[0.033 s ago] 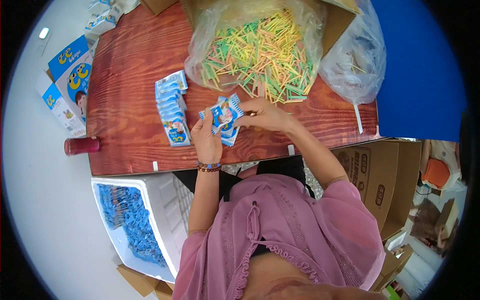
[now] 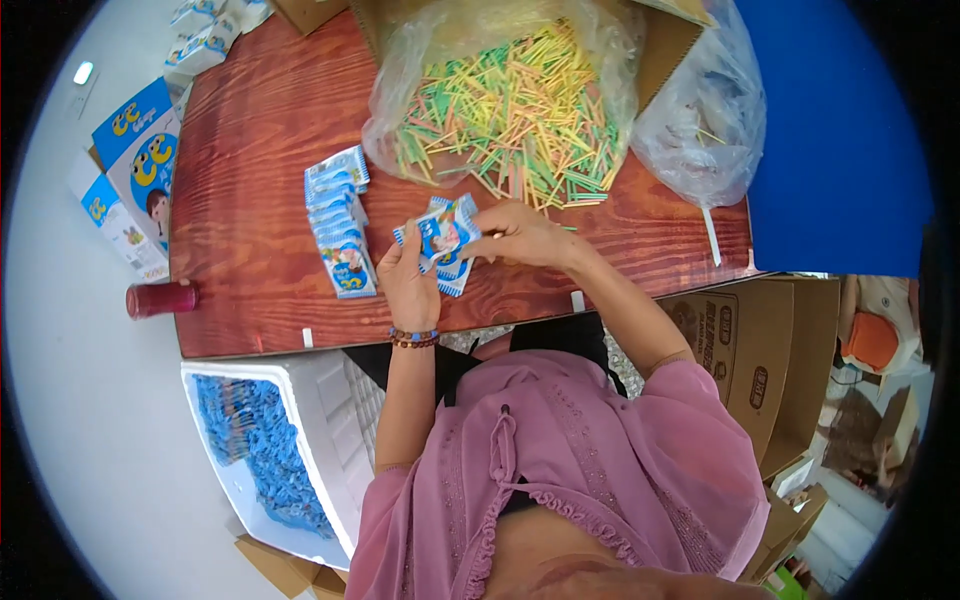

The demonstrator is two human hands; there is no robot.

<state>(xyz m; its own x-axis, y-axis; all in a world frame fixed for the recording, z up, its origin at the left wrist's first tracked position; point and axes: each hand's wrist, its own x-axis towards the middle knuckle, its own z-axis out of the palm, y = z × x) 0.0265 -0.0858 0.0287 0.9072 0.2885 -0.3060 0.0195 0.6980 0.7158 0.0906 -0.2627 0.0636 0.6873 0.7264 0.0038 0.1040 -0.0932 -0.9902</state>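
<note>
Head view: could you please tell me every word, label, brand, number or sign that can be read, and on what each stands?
I describe the print without copying it.
Blue-and-white carton: large yellow letters; smaller print unreadable.
Held packet: print too small and blurred.
Overlapping packets: print too small.
Brown cardboard box: dark characters in outlined panels, partly blurred.
Blue pieces in the white foam box: nothing readable.

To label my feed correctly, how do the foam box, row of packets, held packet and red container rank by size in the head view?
Largest to smallest:
1. Foam box
2. Row of packets
3. Held packet and red container: too alike to rank; the packet is partly covered.
</note>
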